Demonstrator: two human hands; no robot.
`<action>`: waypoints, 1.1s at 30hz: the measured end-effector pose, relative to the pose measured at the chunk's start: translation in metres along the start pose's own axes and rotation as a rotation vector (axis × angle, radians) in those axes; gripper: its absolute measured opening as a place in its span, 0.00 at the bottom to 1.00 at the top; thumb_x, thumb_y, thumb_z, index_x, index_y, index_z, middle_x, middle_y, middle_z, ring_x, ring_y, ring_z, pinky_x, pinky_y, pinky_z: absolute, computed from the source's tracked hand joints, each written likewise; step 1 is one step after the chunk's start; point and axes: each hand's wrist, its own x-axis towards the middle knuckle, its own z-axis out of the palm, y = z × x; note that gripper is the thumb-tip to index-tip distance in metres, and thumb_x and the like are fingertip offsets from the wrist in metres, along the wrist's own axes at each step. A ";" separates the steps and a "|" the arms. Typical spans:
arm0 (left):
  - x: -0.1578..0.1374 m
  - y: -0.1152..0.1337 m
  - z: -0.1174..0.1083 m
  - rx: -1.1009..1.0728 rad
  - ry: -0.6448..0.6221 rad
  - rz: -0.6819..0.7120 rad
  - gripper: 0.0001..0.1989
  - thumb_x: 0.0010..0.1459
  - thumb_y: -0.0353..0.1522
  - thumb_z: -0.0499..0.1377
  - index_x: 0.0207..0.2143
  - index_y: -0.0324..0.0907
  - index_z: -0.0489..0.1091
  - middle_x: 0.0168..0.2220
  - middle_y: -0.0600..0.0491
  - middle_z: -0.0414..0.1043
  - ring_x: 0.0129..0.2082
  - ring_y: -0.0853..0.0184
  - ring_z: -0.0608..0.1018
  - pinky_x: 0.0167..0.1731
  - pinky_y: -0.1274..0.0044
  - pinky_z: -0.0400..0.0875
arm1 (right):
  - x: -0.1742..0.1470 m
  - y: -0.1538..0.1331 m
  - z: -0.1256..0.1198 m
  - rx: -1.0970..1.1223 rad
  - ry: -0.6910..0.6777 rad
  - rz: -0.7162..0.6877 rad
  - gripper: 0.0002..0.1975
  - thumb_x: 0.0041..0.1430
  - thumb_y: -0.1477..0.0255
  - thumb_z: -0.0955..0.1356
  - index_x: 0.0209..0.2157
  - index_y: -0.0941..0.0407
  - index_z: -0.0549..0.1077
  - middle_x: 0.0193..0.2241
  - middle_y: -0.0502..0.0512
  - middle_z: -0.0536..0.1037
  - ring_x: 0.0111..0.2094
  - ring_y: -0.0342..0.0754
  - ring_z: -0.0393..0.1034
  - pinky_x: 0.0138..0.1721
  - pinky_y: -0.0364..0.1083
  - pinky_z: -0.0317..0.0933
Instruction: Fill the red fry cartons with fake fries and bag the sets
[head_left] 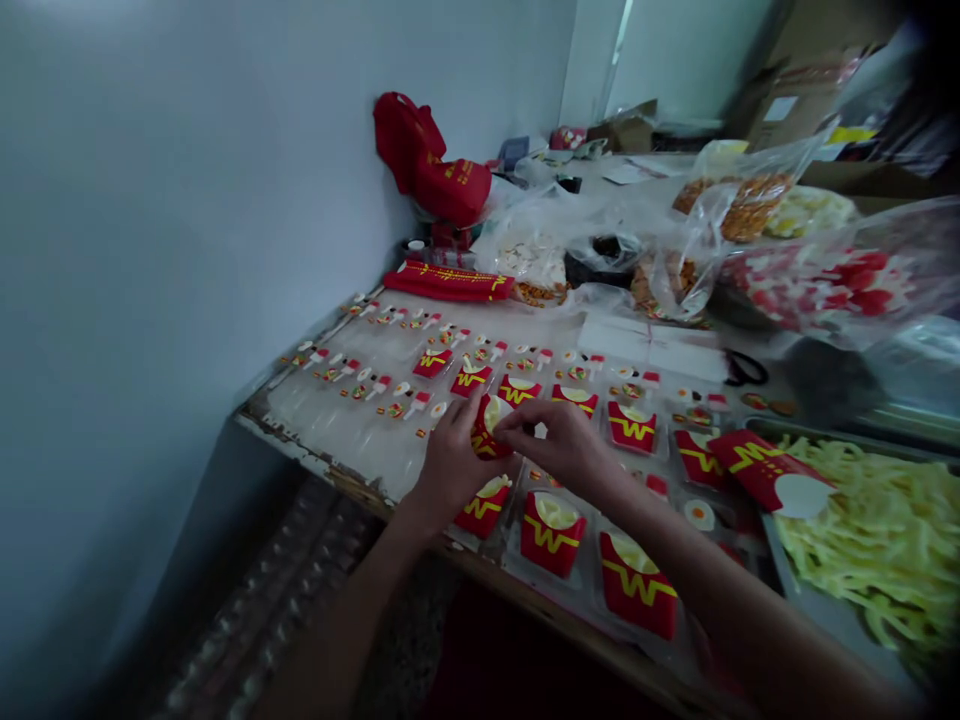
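Observation:
My left hand [454,455] is wrapped round a small red fries carton [489,425] with yellow zigzag print, held tilted above the table. At the carton's pale opening, the fingers of my right hand [559,440] are pinched together; whatever they grip is too small to make out. Below and around both hands, several filled cartons [553,535] sit in clear plastic trays. Pale yellow fries [870,530] are heaped in a metal tray [806,590] at the right, and a flat red carton [765,470] lies over that tray's left edge.
Small toy food pieces [367,380] stand in rows of clear trays. A stack of red cartons [450,283] lies farther back. Black-handled scissors [746,370] rest beside white card. Plastic bags of red and white pieces [840,285] crowd the back right. A wall [187,220] borders the left.

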 end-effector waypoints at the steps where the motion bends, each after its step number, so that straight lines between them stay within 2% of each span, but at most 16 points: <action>1: 0.001 -0.001 0.001 0.009 0.001 0.032 0.46 0.46 0.37 0.71 0.65 0.38 0.58 0.52 0.43 0.71 0.53 0.55 0.75 0.53 0.66 0.72 | -0.001 0.000 0.003 0.016 0.006 -0.002 0.06 0.54 0.75 0.70 0.29 0.53 0.81 0.26 0.49 0.81 0.27 0.45 0.71 0.29 0.43 0.58; 6: 0.002 -0.003 0.006 0.126 0.028 0.177 0.45 0.48 0.33 0.67 0.67 0.37 0.54 0.53 0.40 0.70 0.54 0.53 0.74 0.54 0.65 0.71 | -0.004 -0.007 0.011 -0.058 0.030 0.069 0.06 0.52 0.77 0.69 0.28 0.55 0.80 0.25 0.49 0.79 0.26 0.44 0.69 0.28 0.43 0.55; 9: 0.003 -0.005 0.010 0.227 0.023 0.228 0.43 0.51 0.34 0.65 0.68 0.39 0.53 0.50 0.40 0.72 0.50 0.53 0.76 0.49 0.66 0.74 | -0.005 -0.011 0.016 -0.225 -0.016 0.031 0.08 0.52 0.80 0.67 0.24 0.56 0.77 0.23 0.50 0.77 0.25 0.44 0.66 0.29 0.43 0.52; 11: 0.005 -0.006 0.011 0.275 0.018 0.241 0.39 0.55 0.33 0.62 0.68 0.40 0.53 0.48 0.41 0.73 0.47 0.54 0.77 0.47 0.67 0.74 | -0.006 -0.012 0.023 -0.355 0.037 -0.010 0.09 0.54 0.80 0.66 0.24 0.56 0.75 0.25 0.52 0.77 0.29 0.45 0.67 0.31 0.45 0.51; 14: 0.010 -0.008 0.010 0.305 -0.018 0.253 0.34 0.57 0.35 0.61 0.65 0.41 0.59 0.47 0.42 0.73 0.47 0.54 0.77 0.47 0.68 0.73 | -0.009 -0.008 0.027 -0.434 0.116 -0.036 0.08 0.57 0.79 0.65 0.25 0.57 0.73 0.30 0.54 0.77 0.33 0.47 0.68 0.35 0.45 0.51; 16: 0.013 -0.013 0.008 0.301 -0.073 0.255 0.33 0.55 0.40 0.64 0.61 0.41 0.64 0.49 0.42 0.74 0.49 0.53 0.77 0.47 0.67 0.73 | -0.011 0.000 0.019 -0.393 0.138 -0.014 0.08 0.58 0.78 0.66 0.26 0.57 0.72 0.29 0.53 0.76 0.31 0.46 0.66 0.34 0.45 0.51; 20: 0.016 -0.033 0.005 0.245 -0.132 0.153 0.41 0.46 0.47 0.71 0.61 0.45 0.65 0.50 0.44 0.74 0.51 0.51 0.76 0.50 0.64 0.72 | -0.014 0.016 -0.022 -0.383 0.188 0.036 0.06 0.59 0.75 0.68 0.28 0.57 0.72 0.27 0.51 0.75 0.29 0.45 0.65 0.32 0.44 0.51; 22: 0.016 -0.039 0.007 0.177 -0.184 0.124 0.50 0.39 0.49 0.74 0.63 0.44 0.62 0.51 0.42 0.74 0.52 0.49 0.75 0.53 0.60 0.70 | -0.018 0.017 -0.038 -0.484 0.130 0.008 0.05 0.59 0.76 0.68 0.28 0.56 0.72 0.28 0.51 0.75 0.31 0.46 0.67 0.34 0.45 0.51; 24: 0.016 -0.035 0.009 0.099 -0.209 0.146 0.59 0.34 0.51 0.75 0.66 0.41 0.57 0.56 0.39 0.71 0.56 0.46 0.73 0.57 0.57 0.67 | -0.021 0.012 -0.042 -0.608 0.064 -0.042 0.06 0.60 0.77 0.67 0.28 0.56 0.72 0.30 0.52 0.76 0.34 0.48 0.68 0.37 0.46 0.52; 26: 0.017 -0.023 0.011 0.024 -0.203 0.207 0.61 0.38 0.49 0.74 0.69 0.42 0.50 0.63 0.39 0.63 0.62 0.47 0.68 0.61 0.57 0.64 | -0.020 0.002 -0.033 -0.688 0.005 -0.098 0.07 0.62 0.77 0.66 0.28 0.56 0.71 0.31 0.53 0.77 0.37 0.49 0.69 0.40 0.47 0.52; 28: 0.020 -0.010 0.012 -0.023 -0.185 0.269 0.55 0.48 0.40 0.71 0.71 0.46 0.43 0.66 0.42 0.59 0.65 0.52 0.65 0.63 0.61 0.63 | -0.012 -0.008 -0.017 -0.710 -0.034 -0.144 0.06 0.62 0.77 0.66 0.31 0.56 0.72 0.33 0.54 0.78 0.38 0.50 0.70 0.42 0.48 0.52; 30: 0.025 -0.007 0.012 0.004 -0.142 0.287 0.51 0.52 0.30 0.66 0.71 0.47 0.40 0.66 0.43 0.59 0.65 0.55 0.64 0.63 0.62 0.63 | 0.005 -0.015 -0.001 -0.708 -0.038 -0.166 0.06 0.63 0.77 0.66 0.32 0.56 0.73 0.34 0.55 0.79 0.39 0.51 0.70 0.43 0.49 0.53; 32: 0.037 -0.021 0.011 0.087 -0.093 0.241 0.49 0.52 0.28 0.64 0.71 0.45 0.42 0.64 0.41 0.60 0.64 0.53 0.65 0.62 0.61 0.65 | 0.027 -0.016 0.010 -0.651 -0.021 -0.171 0.07 0.64 0.76 0.66 0.33 0.56 0.75 0.34 0.55 0.80 0.39 0.51 0.71 0.43 0.48 0.55; 33: 0.045 -0.035 0.009 0.132 -0.081 0.202 0.49 0.51 0.29 0.64 0.70 0.44 0.43 0.62 0.40 0.61 0.62 0.51 0.67 0.60 0.61 0.66 | 0.038 -0.015 0.012 -0.604 -0.006 -0.183 0.07 0.65 0.75 0.66 0.35 0.55 0.77 0.35 0.55 0.80 0.40 0.51 0.72 0.43 0.48 0.55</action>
